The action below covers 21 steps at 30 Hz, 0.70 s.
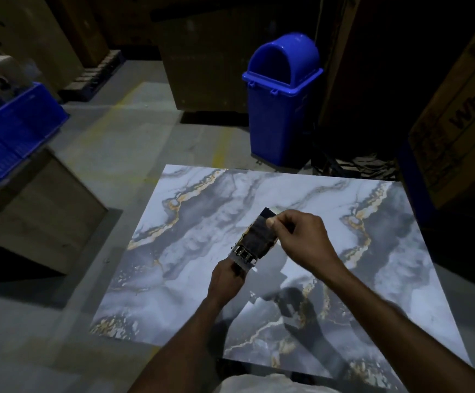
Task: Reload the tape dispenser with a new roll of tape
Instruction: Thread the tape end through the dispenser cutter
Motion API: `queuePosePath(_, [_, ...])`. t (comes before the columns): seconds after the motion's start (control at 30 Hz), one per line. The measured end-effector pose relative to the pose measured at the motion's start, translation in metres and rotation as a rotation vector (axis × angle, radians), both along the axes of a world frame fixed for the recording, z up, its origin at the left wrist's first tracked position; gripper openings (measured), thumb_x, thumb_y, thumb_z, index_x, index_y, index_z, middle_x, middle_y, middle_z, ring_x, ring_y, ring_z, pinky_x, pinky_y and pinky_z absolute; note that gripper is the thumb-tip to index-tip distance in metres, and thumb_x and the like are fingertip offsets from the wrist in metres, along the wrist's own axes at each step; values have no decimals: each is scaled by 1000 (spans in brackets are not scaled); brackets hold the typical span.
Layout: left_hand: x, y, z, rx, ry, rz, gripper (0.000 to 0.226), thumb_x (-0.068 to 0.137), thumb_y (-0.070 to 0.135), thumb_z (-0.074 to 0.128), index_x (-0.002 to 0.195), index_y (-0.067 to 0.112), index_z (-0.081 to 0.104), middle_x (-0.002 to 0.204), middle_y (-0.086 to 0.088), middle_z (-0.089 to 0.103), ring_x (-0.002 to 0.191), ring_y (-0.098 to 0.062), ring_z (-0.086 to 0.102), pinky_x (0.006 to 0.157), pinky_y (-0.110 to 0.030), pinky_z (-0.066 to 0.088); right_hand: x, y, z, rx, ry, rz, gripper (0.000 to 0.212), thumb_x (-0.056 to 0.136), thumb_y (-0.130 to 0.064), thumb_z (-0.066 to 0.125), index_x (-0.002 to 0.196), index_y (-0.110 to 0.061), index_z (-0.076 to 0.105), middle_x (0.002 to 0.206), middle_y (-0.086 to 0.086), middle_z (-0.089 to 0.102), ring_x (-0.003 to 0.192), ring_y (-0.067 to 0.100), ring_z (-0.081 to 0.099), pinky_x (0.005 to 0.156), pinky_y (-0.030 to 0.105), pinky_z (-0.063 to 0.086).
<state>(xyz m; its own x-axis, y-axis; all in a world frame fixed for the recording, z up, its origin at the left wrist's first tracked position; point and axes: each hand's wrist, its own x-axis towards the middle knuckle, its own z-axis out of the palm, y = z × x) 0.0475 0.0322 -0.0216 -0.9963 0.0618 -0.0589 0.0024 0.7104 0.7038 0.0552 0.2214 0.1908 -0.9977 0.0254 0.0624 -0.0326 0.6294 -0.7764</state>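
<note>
Dim lighting; detail in dark areas is limited. Concrete floor carries faded yellow markings. Large cardboard boxes stand around the work area: a printed carton at the right edge, a plain box at the left. The table, with a grey-white marble pattern veined in gold, occupies the centre and lower right. A blue bin with a domed swing-lid top stands on the floor just beyond the table's far edge. A blue crate sits on top of the left box. Both forearms reach in from below. The left hand is wrapped round the lower end of the tape dispenser, holding it above the middle of the table, metal front end pointing away from the person. The right hand is just beyond it, thumb and fingers pinching the far end of a dark strip of tape that spans from the dispenser's front end to that hand. The roll itself cannot be made out. The hands cast shadows on the table near its front edge.
</note>
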Motion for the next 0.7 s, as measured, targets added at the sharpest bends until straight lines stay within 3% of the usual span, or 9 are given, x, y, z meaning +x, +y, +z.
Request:
queuePosePath(0.23, [-12,-1,13,24,-22,33,22,93,35,67,102,14,70,100,-10,77,90,-35,68,69,-36,52,-23,7,8,1,-52,-34,26,95,-32,64,73,-17,65,63,-6,61,60,8,54,59,26,41])
queuePosePath(0.37, [-19,1,16,-26,-24,35,26,95,36,63,115,20,66,103,-8,76,90,-35,69,69,-36,54,-9,-13,9,110,71,28,23,93,-27,64,72,-17,66,68,-10,65,63,8,58,61,28,44])
queuePosePath(0.5, [-21,5,15,-66,-56,2,20,98,24,56,106,7,63,95,-18,73,85,-41,67,67,-37,50,8,-35,-2,206,244,72,15,92,-21,65,78,-17,66,79,-4,66,73,12,57,67,17,30])
queuePosePath(0.6, [-19,3,12,-62,-77,1,29,98,35,51,102,8,62,88,-17,72,80,-40,67,68,-40,56,10,-40,-10,242,236,98,13,93,-22,64,84,-15,68,84,1,68,78,17,60,70,19,34])
queuePosePath(0.7, [-17,2,10,-80,-70,29,29,97,38,54,106,12,64,93,-14,74,83,-38,68,70,-41,57,-1,-28,-4,178,224,62,13,91,-17,65,78,-16,66,81,0,67,76,18,59,69,26,41])
